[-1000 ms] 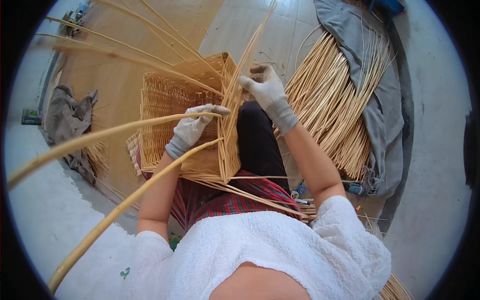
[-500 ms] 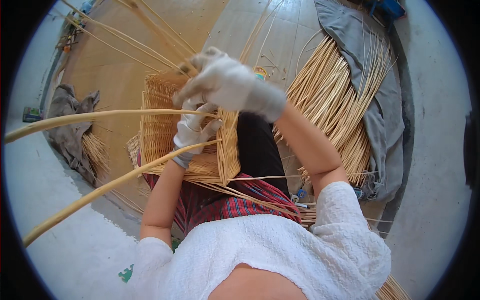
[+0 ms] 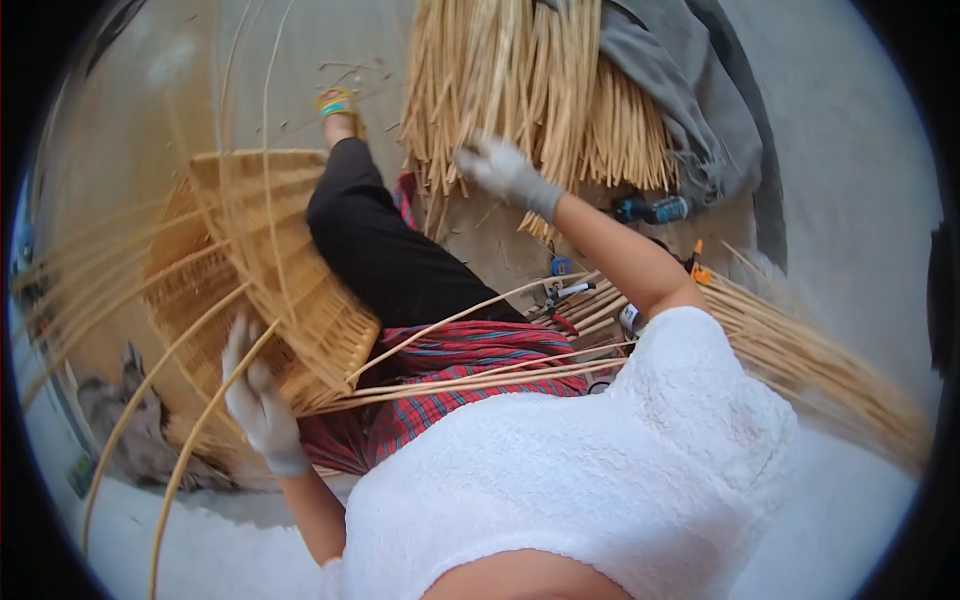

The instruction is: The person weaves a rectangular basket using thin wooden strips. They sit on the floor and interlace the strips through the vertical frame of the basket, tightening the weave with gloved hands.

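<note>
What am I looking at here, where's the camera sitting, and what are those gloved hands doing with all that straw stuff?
The camera is a wide fisheye worn on a person's head, looking down at their own body, so straight edges bend near the rim. The person sits on the floor in a white top. Their left hand, in a pale glove, steadies a half-woven wicker basket on their lap, with long loose canes sticking out of it. Their right hand, also gloved, reaches out to a big bundle of straw-coloured canes lying on the floor, partly on a grey cloth. Whether it has gripped one is too blurred to tell. Small tools lie nearby.
</note>
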Tool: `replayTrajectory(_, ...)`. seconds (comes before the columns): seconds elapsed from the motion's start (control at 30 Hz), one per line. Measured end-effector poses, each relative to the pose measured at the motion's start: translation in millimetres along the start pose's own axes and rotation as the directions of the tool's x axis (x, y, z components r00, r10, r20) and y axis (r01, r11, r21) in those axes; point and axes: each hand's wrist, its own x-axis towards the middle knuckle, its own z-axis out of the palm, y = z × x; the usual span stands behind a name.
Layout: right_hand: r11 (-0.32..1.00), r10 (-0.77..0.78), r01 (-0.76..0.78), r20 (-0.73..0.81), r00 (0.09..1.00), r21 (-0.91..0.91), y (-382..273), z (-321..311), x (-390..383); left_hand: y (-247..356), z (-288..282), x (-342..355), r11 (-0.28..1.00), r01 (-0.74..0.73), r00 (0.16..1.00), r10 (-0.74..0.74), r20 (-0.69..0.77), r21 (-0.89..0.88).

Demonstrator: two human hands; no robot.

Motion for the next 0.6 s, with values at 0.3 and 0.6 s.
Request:
replayTrajectory(0.3, 0.616, 0.508, 0.178, 0.559, 0.655, -0.768, 169.3, 138.0, -231.5, -11.2, 55.0, -69.5, 0.71, -0.256, 0.909, 0.408, -0.086, 0.656)
replayTrajectory(0.6, 0.57, 0.621, -0.303, 0.16, 0.767, -0.764, 241.9, 136.6, -261.2, 21.8, 54.4, -19.3, 0.796, -0.205, 0.895, 0.388, -0.221, 0.569)
